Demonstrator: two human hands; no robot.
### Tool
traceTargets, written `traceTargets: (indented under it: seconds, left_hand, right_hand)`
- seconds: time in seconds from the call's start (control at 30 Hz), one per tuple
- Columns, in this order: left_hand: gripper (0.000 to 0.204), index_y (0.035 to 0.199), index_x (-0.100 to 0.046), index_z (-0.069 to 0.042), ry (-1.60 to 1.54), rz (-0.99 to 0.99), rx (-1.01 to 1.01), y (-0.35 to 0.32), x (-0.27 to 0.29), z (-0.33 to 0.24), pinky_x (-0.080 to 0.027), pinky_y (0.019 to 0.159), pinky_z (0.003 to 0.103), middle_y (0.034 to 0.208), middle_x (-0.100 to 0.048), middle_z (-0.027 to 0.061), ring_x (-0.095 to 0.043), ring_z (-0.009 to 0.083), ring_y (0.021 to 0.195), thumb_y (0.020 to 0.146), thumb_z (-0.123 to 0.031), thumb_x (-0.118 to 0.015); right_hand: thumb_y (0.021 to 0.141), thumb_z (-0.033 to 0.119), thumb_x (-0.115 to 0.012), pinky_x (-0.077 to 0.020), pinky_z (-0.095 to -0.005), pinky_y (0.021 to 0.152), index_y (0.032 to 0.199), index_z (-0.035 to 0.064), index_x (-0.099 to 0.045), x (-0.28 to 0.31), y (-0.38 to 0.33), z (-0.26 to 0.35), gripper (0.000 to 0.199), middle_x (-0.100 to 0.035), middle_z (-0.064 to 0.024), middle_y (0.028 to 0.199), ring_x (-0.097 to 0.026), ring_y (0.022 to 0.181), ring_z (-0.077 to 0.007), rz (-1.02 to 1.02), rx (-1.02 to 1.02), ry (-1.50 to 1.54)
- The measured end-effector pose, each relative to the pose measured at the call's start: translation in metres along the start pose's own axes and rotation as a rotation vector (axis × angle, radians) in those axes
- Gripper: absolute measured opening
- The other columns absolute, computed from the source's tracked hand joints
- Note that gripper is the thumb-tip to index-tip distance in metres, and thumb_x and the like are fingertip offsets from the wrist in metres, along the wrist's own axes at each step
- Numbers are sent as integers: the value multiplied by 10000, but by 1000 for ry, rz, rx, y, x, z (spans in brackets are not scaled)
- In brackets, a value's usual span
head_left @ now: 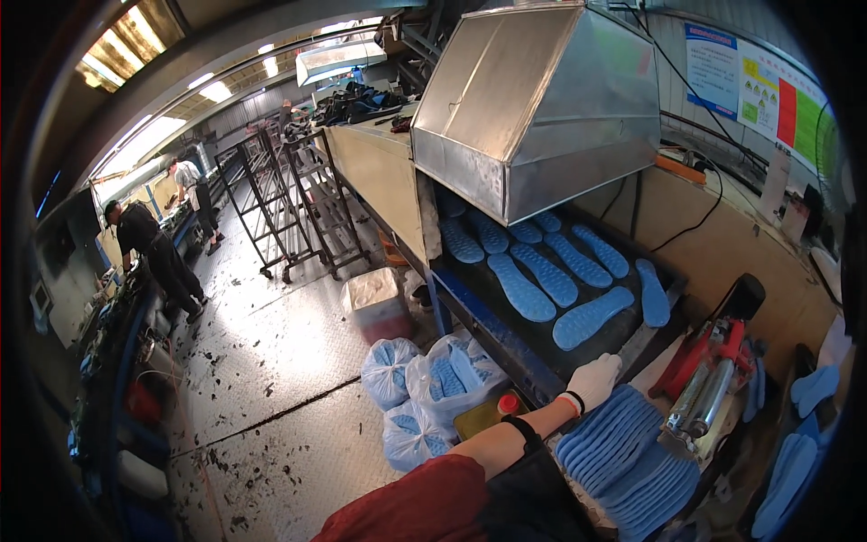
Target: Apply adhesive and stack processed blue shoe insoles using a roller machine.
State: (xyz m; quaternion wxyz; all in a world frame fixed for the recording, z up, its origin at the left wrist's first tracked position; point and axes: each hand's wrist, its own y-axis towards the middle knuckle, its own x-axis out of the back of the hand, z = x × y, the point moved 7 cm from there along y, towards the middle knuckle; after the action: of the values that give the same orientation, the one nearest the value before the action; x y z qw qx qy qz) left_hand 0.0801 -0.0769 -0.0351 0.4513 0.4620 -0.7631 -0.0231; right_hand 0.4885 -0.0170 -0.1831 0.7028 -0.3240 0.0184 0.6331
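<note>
My left hand (593,380), in a white glove, hovers at the near end of a dark conveyor belt (578,357). Its fingers look curled closed, and what they hold, if anything, is hidden. Blue dimpled insoles (591,318) lie spread over the belt, the closest one just beyond my hand. Right below my wrist, a thick row of stacked blue insoles (623,456) leans together. My right hand is out of the picture.
A metal hood (533,108) covers the belt's far part. A red machine with a metal cylinder (709,388) stands to the right. Plastic bags of insoles (452,375) and a bucket (377,303) sit on the floor at left. Rolling racks (289,208) and two people (153,244) are farther off.
</note>
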Motion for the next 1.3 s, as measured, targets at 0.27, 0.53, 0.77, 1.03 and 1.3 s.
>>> traceTargets:
  seconds: [0.27,0.53,0.77,1.03,1.3]
  left_hand:
    - [316,1188,-505,-50,-6,-8,-18,-1,5,-7,-504,789,445,1048,-601,184,-616,361,951,884,-137,-524]
    - [440,1301,-464,-115,23,100,40,2,14,-20,-508,783,430,1050,-586,162,-621,340,934,880,-192,-565]
    - [386,1255,-495,-112,58,78,-2,-8,14,-15,-506,759,428,1016,-572,158,-619,338,919,884,-193,-561]
    - [273,1075,-620,-81,29,100,57,13,11,-36,-526,798,431,982,-638,176,-634,351,919,819,-175,-607]
    - [267,1105,-621,-65,61,37,95,21,37,2,-518,777,446,994,-642,178,-636,362,898,851,-135,-576]
  right_hand:
    - [987,294,-531,-495,-292,834,1206,23,-631,-13,-1,35,362,-667,-106,1137,-648,941,-208,139,-111,-71]
    - [980,165,-503,-438,-263,682,958,-3,-690,-5,-3,176,252,-651,-44,841,-553,746,-113,-558,406,-552]
    - [989,212,-467,-426,-346,602,775,6,-636,-3,28,159,341,-625,-100,704,-540,630,-229,-768,578,-717]
    - [975,222,-440,-428,-429,547,620,55,-609,29,61,122,428,-634,-147,664,-574,565,-302,-884,757,-1277]
    - [869,228,-564,-415,-450,574,688,121,-594,-8,86,155,212,-560,-122,654,-556,630,-326,-871,713,-1366]
